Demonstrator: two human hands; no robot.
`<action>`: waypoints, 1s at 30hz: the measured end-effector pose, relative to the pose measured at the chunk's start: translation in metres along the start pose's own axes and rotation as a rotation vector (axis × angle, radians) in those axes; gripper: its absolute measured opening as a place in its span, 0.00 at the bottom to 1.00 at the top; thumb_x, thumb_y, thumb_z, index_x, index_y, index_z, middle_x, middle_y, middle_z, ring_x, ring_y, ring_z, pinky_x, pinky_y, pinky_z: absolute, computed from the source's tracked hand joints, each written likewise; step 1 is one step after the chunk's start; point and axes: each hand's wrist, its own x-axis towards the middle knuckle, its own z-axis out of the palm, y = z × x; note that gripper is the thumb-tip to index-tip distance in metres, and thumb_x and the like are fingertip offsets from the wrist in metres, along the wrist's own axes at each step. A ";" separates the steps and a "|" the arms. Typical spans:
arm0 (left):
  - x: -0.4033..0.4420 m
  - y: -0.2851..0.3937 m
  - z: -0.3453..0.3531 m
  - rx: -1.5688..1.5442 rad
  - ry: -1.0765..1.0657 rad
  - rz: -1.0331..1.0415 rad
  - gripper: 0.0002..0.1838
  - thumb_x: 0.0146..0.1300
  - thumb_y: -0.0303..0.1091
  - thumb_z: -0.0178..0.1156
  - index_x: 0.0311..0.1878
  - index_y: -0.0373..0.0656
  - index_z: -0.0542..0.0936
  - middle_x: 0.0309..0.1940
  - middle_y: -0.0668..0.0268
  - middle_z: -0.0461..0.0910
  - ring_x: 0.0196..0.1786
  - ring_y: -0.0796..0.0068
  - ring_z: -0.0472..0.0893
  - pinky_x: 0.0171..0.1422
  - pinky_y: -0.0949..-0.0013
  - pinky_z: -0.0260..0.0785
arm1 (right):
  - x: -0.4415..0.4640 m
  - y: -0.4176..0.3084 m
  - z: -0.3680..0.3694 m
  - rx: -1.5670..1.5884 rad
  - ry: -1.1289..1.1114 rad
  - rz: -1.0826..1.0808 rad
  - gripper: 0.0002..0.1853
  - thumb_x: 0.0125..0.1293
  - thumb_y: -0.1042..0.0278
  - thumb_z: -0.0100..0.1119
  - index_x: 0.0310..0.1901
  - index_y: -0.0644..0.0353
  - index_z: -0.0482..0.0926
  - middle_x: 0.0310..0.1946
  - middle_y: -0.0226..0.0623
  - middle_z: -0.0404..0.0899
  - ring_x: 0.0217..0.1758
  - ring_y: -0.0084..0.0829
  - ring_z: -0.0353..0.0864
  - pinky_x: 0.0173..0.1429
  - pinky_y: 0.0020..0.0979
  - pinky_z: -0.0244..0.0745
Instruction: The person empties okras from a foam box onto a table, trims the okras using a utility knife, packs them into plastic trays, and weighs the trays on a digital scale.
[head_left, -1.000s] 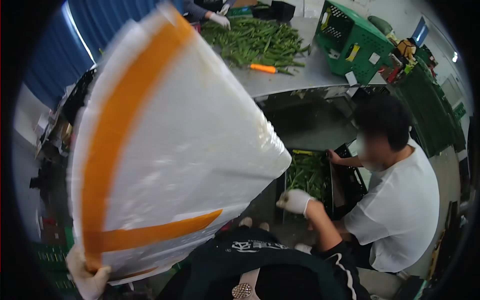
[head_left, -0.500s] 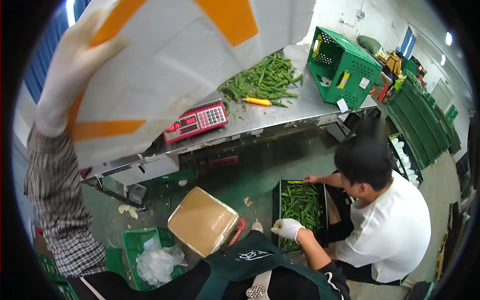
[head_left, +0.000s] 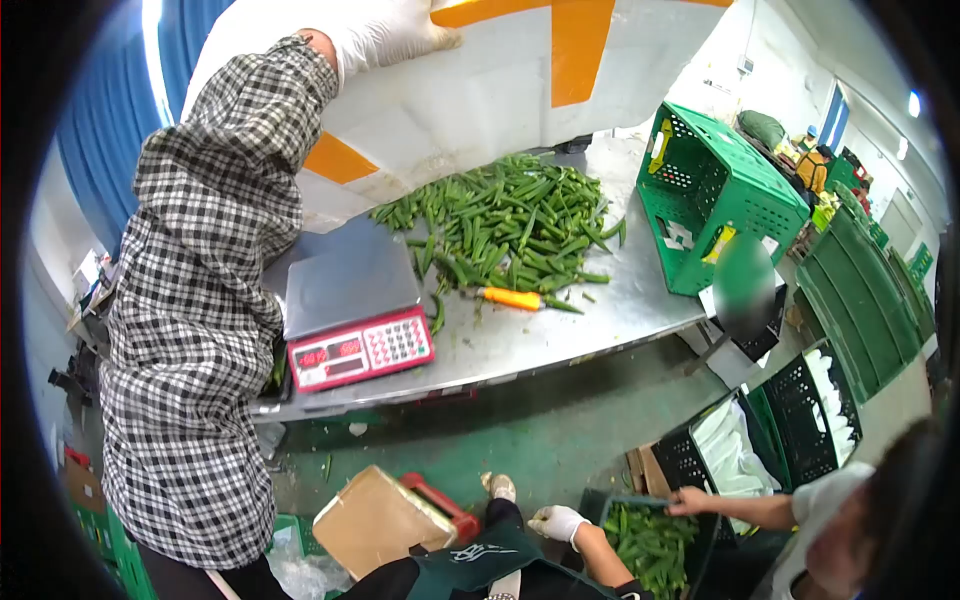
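Note:
My left hand [head_left: 390,35], in a white glove, grips a large white foam box [head_left: 450,110] with orange tape at its upper part. The box is tilted over the back of the metal table, behind a heap of okra [head_left: 520,220]. Below my left forearm stands a scale [head_left: 355,290] with a red keypad front and grey plate. My gloved right hand [head_left: 558,522] hangs low with its fingers curled, and I see nothing in them. Close to it is a dark crate of okra [head_left: 650,545], whose rim a co-worker's hand [head_left: 690,502] touches.
An orange-handled knife [head_left: 510,298] lies in front of the heap. A green crate [head_left: 715,200] rests on its side at the table's right. On the floor are a cardboard-topped box [head_left: 385,525], crates with white bags [head_left: 725,445] and a large green bin [head_left: 865,300].
The foam box has moved right and away over the table with my left hand, uncovering the scale's plate and more okra. My view has shifted toward the table. The okra crate appears lower in view.

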 end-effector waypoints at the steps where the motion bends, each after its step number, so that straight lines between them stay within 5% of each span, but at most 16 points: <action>1: 0.016 -0.001 0.013 0.038 -0.038 -0.014 0.21 0.49 0.38 0.62 0.46 0.37 0.77 0.38 0.51 0.79 0.42 0.58 0.79 0.48 0.61 0.70 | 0.012 0.000 -0.019 -0.040 -0.003 0.013 0.21 0.59 0.48 0.54 0.43 0.58 0.80 0.36 0.44 0.81 0.41 0.40 0.80 0.48 0.35 0.72; 2: 0.030 -0.007 0.032 0.098 0.073 0.102 0.21 0.49 0.38 0.62 0.46 0.38 0.77 0.37 0.52 0.80 0.41 0.57 0.79 0.47 0.62 0.71 | 0.019 -0.007 -0.042 -0.077 -0.009 0.029 0.21 0.58 0.47 0.54 0.43 0.57 0.80 0.39 0.46 0.81 0.43 0.42 0.79 0.50 0.36 0.71; 5: 0.072 -0.009 0.085 0.122 -0.075 -0.087 0.20 0.50 0.39 0.60 0.46 0.39 0.77 0.37 0.52 0.80 0.43 0.57 0.79 0.48 0.61 0.70 | 0.049 -0.008 -0.093 -0.121 0.039 0.019 0.21 0.58 0.47 0.52 0.43 0.55 0.80 0.41 0.48 0.80 0.47 0.45 0.78 0.52 0.38 0.71; 8: 0.107 -0.025 0.129 0.085 -0.108 -0.043 0.21 0.52 0.44 0.58 0.47 0.41 0.78 0.39 0.54 0.80 0.44 0.58 0.79 0.50 0.59 0.69 | 0.070 -0.011 -0.148 -0.130 0.157 -0.020 0.21 0.59 0.48 0.52 0.42 0.56 0.80 0.39 0.47 0.80 0.45 0.46 0.78 0.50 0.39 0.71; 11: 0.115 -0.005 0.124 0.388 -0.089 -0.075 0.23 0.52 0.48 0.57 0.48 0.44 0.78 0.40 0.56 0.80 0.45 0.60 0.79 0.52 0.58 0.68 | 0.072 -0.017 -0.193 -0.045 0.219 -0.003 0.20 0.60 0.48 0.52 0.42 0.57 0.80 0.38 0.47 0.80 0.45 0.45 0.79 0.50 0.37 0.72; 14: 0.149 -0.061 0.158 0.387 0.023 -0.066 0.22 0.48 0.44 0.58 0.47 0.46 0.78 0.40 0.57 0.80 0.44 0.60 0.79 0.50 0.57 0.68 | 0.083 0.000 -0.215 -0.050 0.231 0.006 0.19 0.59 0.50 0.53 0.41 0.57 0.80 0.37 0.46 0.80 0.43 0.45 0.79 0.49 0.37 0.72; 15: 0.157 -0.051 0.143 0.365 -0.189 -0.308 0.22 0.49 0.41 0.58 0.49 0.45 0.77 0.40 0.55 0.80 0.45 0.58 0.79 0.52 0.57 0.68 | 0.083 0.006 -0.222 -0.059 0.226 0.016 0.19 0.59 0.50 0.53 0.40 0.57 0.80 0.37 0.46 0.80 0.43 0.45 0.79 0.49 0.38 0.72; 17: 0.157 -0.080 0.161 0.340 0.222 -0.179 0.27 0.50 0.38 0.60 0.56 0.46 0.72 0.49 0.49 0.75 0.53 0.54 0.74 0.59 0.58 0.64 | 0.077 0.012 -0.248 0.026 0.346 -0.025 0.18 0.58 0.52 0.55 0.40 0.59 0.80 0.37 0.48 0.80 0.42 0.45 0.79 0.49 0.38 0.72; 19: 0.189 -0.150 0.202 0.424 0.796 0.071 0.32 0.50 0.37 0.62 0.61 0.46 0.67 0.55 0.48 0.70 0.58 0.50 0.70 0.64 0.58 0.60 | 0.062 0.021 -0.296 -0.072 0.790 -0.198 0.15 0.55 0.57 0.59 0.39 0.60 0.80 0.39 0.49 0.77 0.45 0.46 0.76 0.51 0.38 0.71; 22: 0.150 -0.081 0.159 0.058 0.344 0.262 0.38 0.50 0.39 0.63 0.65 0.49 0.61 0.62 0.50 0.62 0.65 0.52 0.62 0.69 0.59 0.53 | 0.027 0.030 -0.400 -0.290 1.263 -0.172 0.17 0.51 0.65 0.62 0.43 0.60 0.75 0.39 0.47 0.75 0.45 0.46 0.75 0.50 0.40 0.71; 25: 0.113 -0.026 0.181 0.030 0.432 0.344 0.24 0.52 0.29 0.62 0.55 0.39 0.72 0.53 0.51 0.73 0.58 0.59 0.72 0.64 0.63 0.60 | -0.025 -0.001 -0.496 -0.619 1.613 -0.223 0.16 0.51 0.67 0.63 0.42 0.59 0.74 0.43 0.45 0.74 0.46 0.45 0.73 0.49 0.41 0.69; 30: 0.042 0.010 0.205 -0.126 0.115 0.249 0.30 0.45 0.28 0.65 0.56 0.41 0.71 0.60 0.53 0.67 0.63 0.56 0.66 0.68 0.55 0.53 | -0.036 -0.018 -0.567 -0.880 1.696 -0.199 0.16 0.49 0.69 0.61 0.42 0.60 0.75 0.44 0.42 0.74 0.49 0.43 0.72 0.52 0.41 0.68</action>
